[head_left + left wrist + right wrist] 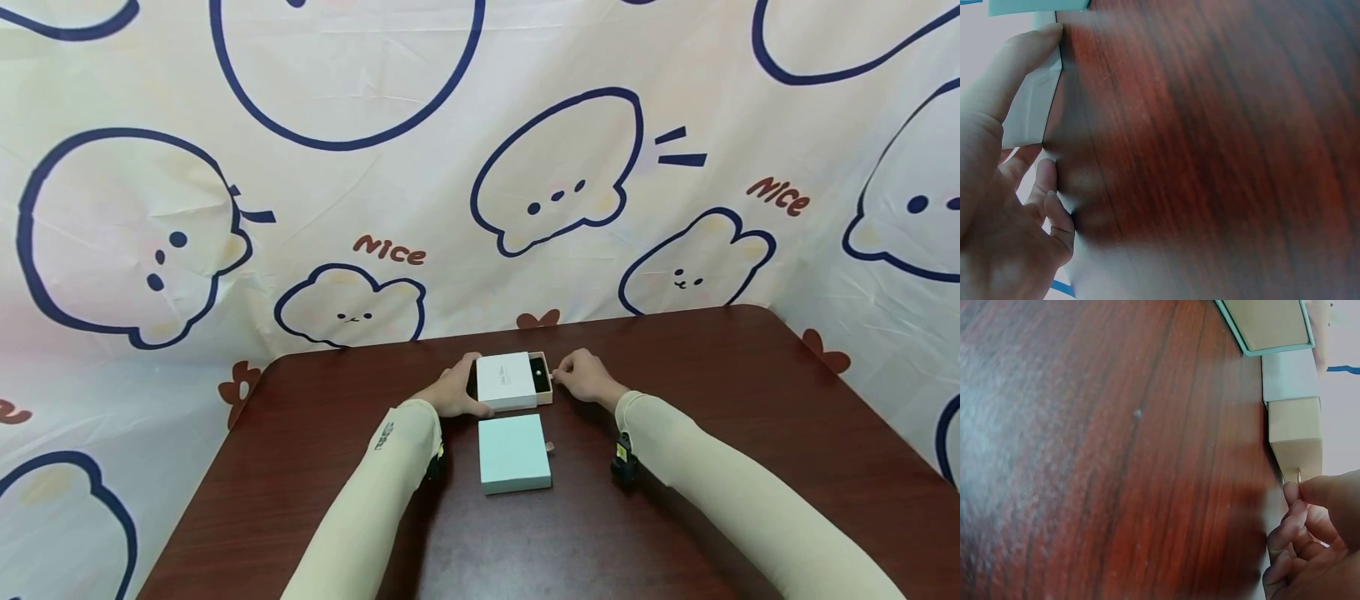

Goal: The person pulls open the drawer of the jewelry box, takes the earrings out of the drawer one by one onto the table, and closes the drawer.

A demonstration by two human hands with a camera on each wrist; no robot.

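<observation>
A white box sleeve (504, 383) lies on the table with its beige drawer (1295, 420) partly out on the right side. Inside the drawer a black insert (539, 377) shows, with a small pale dot on it. My left hand (452, 390) grips the sleeve from its left end, thumb along the near side. At the drawer's front, my right hand (587, 377) pinches a small pull tab (1299, 475) between thumb and forefinger. Just nearer to me sits a mint-green box (514, 454), flat and touched by neither hand.
The dark reddish-brown wooden table (300, 483) spreads out on both sides of the boxes. A short tab (550, 447) sticks out of the mint-green box's right side. Behind the table hangs a pale cloth (555, 183) with cartoon outlines.
</observation>
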